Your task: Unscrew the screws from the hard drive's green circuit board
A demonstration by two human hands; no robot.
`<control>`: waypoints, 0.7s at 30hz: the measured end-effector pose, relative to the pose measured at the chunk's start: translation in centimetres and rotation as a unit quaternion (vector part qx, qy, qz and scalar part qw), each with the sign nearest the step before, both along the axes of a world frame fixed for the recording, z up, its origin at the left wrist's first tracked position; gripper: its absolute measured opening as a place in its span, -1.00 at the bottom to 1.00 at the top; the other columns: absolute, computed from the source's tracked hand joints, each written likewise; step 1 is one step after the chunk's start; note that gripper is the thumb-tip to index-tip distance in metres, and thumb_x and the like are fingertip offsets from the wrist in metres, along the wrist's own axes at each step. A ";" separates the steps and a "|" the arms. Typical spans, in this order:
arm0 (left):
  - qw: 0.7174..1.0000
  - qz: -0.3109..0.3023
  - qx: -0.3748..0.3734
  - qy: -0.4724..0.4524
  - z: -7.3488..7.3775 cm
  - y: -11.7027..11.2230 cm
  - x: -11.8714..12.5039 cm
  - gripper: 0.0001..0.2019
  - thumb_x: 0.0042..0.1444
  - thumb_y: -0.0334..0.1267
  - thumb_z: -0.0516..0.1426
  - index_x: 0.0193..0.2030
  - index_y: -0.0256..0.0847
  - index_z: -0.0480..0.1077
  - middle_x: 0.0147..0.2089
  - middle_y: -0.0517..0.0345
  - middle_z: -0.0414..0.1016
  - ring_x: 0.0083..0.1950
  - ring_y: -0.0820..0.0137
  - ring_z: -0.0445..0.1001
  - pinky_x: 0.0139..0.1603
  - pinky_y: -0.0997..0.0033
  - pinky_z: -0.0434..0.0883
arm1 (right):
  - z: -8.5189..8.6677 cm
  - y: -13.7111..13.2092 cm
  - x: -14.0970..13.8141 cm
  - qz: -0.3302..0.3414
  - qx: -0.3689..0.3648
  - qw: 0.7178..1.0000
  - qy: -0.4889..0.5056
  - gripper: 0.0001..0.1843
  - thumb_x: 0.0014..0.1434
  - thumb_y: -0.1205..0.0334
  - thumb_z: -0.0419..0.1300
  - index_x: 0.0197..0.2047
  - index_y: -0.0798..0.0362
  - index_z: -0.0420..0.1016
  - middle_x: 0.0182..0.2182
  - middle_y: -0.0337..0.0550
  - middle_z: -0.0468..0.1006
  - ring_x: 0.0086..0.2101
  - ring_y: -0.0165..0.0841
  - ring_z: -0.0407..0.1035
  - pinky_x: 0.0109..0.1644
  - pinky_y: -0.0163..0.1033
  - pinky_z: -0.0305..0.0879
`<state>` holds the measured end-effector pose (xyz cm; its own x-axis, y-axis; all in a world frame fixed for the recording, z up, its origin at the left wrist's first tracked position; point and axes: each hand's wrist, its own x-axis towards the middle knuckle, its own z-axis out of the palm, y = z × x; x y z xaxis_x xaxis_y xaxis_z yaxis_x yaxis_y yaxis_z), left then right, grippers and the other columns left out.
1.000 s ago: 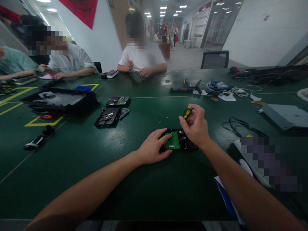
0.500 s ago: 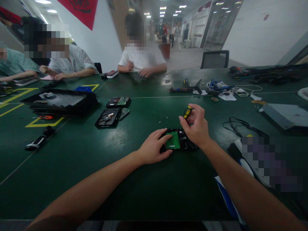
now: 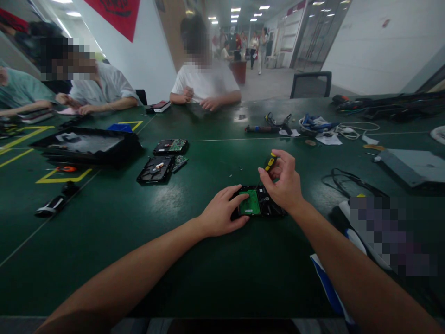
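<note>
A black hard drive [image 3: 272,207] with a green circuit board [image 3: 253,202] lies on the dark green table in front of me. My left hand [image 3: 222,211] grips its left end, thumb along the near edge and fingers across the board and far edge. In my right hand [image 3: 283,181] is a yellow and black screwdriver [image 3: 270,162], tilted, its shaft pointing down at the board's right side. The screwdriver's tip is too small to make out, and my right hand hides part of the drive's right end. A few tiny bits [image 3: 241,168] lie just beyond the drive.
Left of centre lie two more drives [image 3: 155,170] [image 3: 170,146] and a loose circuit board [image 3: 180,163]. Farther left are a black tray [image 3: 93,141] and a black strap-like item [image 3: 55,204]. Cables [image 3: 358,178] and a grey metal box [image 3: 413,167] lie right. People sit across the table.
Both hands, the drive and the screwdriver stay almost where they were. The view has shifted very slightly, and people in the far background have moved.
</note>
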<state>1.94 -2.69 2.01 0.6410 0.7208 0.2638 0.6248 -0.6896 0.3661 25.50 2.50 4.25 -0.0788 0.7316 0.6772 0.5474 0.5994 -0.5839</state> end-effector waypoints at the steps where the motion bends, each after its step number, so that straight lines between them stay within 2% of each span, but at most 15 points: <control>1: 1.000 -0.001 0.000 -0.002 0.0 0.0 0.0 -0.35 0.22 -0.01 0.24 0.40 -0.14 0.25 0.50 -0.18 0.12 0.45 -0.07 0.21 0.42 -0.18 0.26 | 0.0 0.0 0.0 -0.001 0.000 1.000 -0.001 -0.34 0.27 0.17 0.26 0.34 -0.13 0.08 -0.13 -0.13 0.52 -0.44 -0.36 0.49 -0.37 -0.17 0.52; 8: 1.000 -0.002 0.004 -0.006 -0.6 0.2 0.0 -0.34 0.21 0.00 0.24 0.41 -0.14 0.25 0.49 -0.19 0.13 0.46 -0.06 0.20 0.42 -0.18 0.27 | 0.1 0.0 0.0 0.004 -0.011 1.000 -0.012 -0.33 0.27 0.18 0.24 0.35 -0.13 0.05 -0.16 -0.16 0.51 -0.45 -0.37 0.47 -0.36 -0.16 0.51; 16: 1.000 0.001 0.003 0.005 -0.4 0.1 0.0 -0.33 0.22 0.01 0.24 0.41 -0.16 0.24 0.50 -0.18 0.12 0.46 -0.04 0.19 0.43 -0.15 0.25 | 0.3 -0.2 -0.1 -0.007 0.007 0.999 -0.035 -0.34 0.27 0.20 0.24 0.35 -0.12 0.08 -0.19 -0.17 0.51 -0.43 -0.34 0.48 -0.27 -0.11 0.54; 21: 1.000 0.002 0.004 0.007 -0.4 0.1 -0.1 -0.33 0.22 0.01 0.23 0.42 -0.13 0.23 0.50 -0.17 0.11 0.47 -0.05 0.19 0.43 -0.16 0.26 | 0.4 -0.2 -0.1 -0.017 0.010 0.999 -0.041 -0.35 0.27 0.19 0.23 0.36 -0.11 0.09 -0.17 -0.15 0.52 -0.45 -0.35 0.47 -0.29 -0.12 0.54</control>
